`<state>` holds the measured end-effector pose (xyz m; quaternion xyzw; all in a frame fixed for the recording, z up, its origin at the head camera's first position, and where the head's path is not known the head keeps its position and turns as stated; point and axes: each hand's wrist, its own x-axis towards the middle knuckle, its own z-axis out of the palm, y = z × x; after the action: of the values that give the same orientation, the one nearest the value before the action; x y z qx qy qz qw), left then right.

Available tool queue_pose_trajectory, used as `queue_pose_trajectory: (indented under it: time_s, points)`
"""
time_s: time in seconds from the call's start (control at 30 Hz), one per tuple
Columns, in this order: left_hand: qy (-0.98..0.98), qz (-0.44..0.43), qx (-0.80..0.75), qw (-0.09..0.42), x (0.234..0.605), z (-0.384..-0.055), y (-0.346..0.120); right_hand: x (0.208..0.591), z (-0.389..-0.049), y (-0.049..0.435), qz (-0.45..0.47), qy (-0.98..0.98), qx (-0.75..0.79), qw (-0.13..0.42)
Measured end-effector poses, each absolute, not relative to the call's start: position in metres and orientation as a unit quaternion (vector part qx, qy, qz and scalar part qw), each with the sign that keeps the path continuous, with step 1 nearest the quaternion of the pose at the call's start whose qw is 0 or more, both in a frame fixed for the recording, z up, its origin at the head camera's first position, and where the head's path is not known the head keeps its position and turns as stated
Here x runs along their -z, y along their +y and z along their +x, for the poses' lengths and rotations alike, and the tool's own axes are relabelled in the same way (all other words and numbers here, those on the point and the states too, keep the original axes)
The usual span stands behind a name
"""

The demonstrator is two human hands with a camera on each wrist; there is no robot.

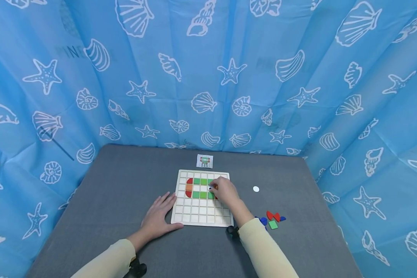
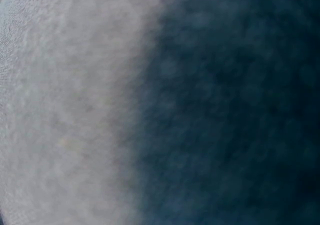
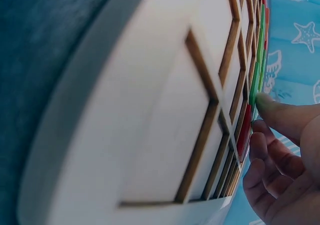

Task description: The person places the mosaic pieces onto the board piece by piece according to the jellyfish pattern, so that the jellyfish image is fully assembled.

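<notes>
A white gridded board [image 1: 202, 219] lies on the table, partly filled with red, orange and green pieces [image 1: 200, 195]. My left hand [image 1: 157, 221] rests with spread fingers at the board's left edge, its thumb along the lower-left corner. Over the right part of the pattern, my right hand [image 1: 226, 190] pinches a small white-and-dark piece [image 1: 210, 188] between thumb and fingertips. Seen from the right wrist, the thumb [image 3: 280, 112] is right at the green and red pieces, and the curled fingers hide the small piece. The left wrist view is only a blur of sleeve and dark cloth.
A small pattern card [image 1: 204, 161] lies behind the board. To the right are a white disc [image 1: 256, 189] and a loose group of red pieces [image 1: 273, 216], blue pieces [image 1: 263, 221] and a green square [image 1: 273, 224], partly behind the right forearm. A blue shell-print curtain [image 1: 208, 77] surrounds the grey table.
</notes>
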<state>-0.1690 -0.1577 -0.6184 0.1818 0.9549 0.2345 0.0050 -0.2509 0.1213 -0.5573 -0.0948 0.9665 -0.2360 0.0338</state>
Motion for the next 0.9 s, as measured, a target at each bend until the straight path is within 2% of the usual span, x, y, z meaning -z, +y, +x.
queue_pose_trajectory:
  time_s: [0.43,0.67,0.9]
  points:
    - [0.959,0.178,-0.219,0.004,0.622,-0.170,-0.157,0.553,-0.246,0.153,-0.064,0.971,0.230,0.002]
    - [0.960,0.179,-0.217,-0.002,0.623,-0.170,-0.156,0.548,-0.239,0.181,-0.045,0.973,0.221,-0.040]
    - [0.957,0.179,-0.226,-0.017,0.623,-0.169,-0.156,0.546,-0.237,0.212,-0.006,0.980,0.195,-0.036]
